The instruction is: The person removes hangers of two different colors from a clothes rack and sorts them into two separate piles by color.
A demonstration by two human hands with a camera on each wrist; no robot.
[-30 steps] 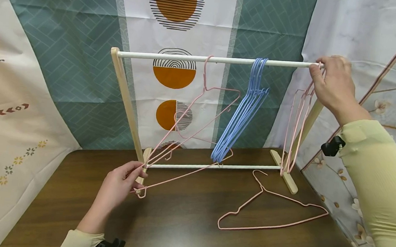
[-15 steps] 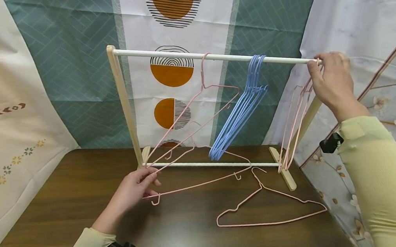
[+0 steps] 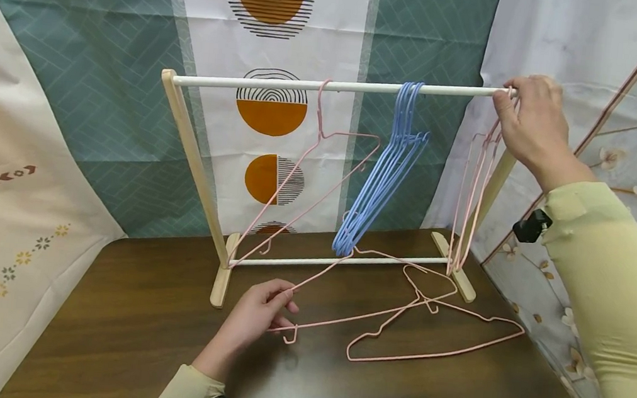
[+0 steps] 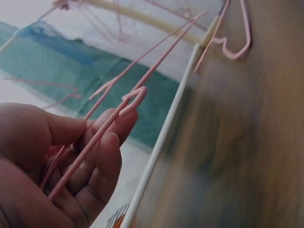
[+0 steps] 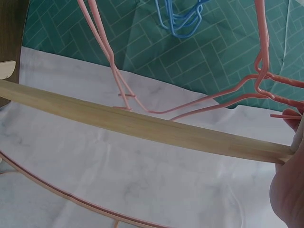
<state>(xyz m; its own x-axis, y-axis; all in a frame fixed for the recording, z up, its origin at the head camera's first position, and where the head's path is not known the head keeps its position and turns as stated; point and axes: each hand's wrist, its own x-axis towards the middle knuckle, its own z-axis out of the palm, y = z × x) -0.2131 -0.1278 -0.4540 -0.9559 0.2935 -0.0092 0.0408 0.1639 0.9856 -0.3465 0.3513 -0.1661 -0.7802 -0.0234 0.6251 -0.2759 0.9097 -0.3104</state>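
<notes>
My left hand [image 3: 263, 308] pinches one end of a pink clothes hanger [image 4: 156, 69] between thumb and fingers, low in front of the rack. Its far end crosses above another pink hanger [image 3: 395, 359] lying on the table. Up at the right end of the clothes rack [image 3: 237, 82], my right hand [image 3: 535, 123] grips the top rail, with pink hooks by its thumb. Below that hand hang several pink hangers [image 3: 476, 194]. A bunch of blue hangers [image 3: 385, 179] hangs right of the rail's middle. One pink hanger [image 3: 319, 137] hangs alone further left.
The rack has wooden legs with feet [image 3: 221, 288] on the brown table [image 3: 113, 333] and a white lower bar [image 3: 301, 262]. A patterned cloth [image 3: 116, 112] hangs behind it. Light cloths [image 3: 16, 210] enclose both sides.
My left hand has moved right with the pink hanger, away from the rack's left leg and the lone hanging hanger. My right hand keeps its hold on the rail's end.
</notes>
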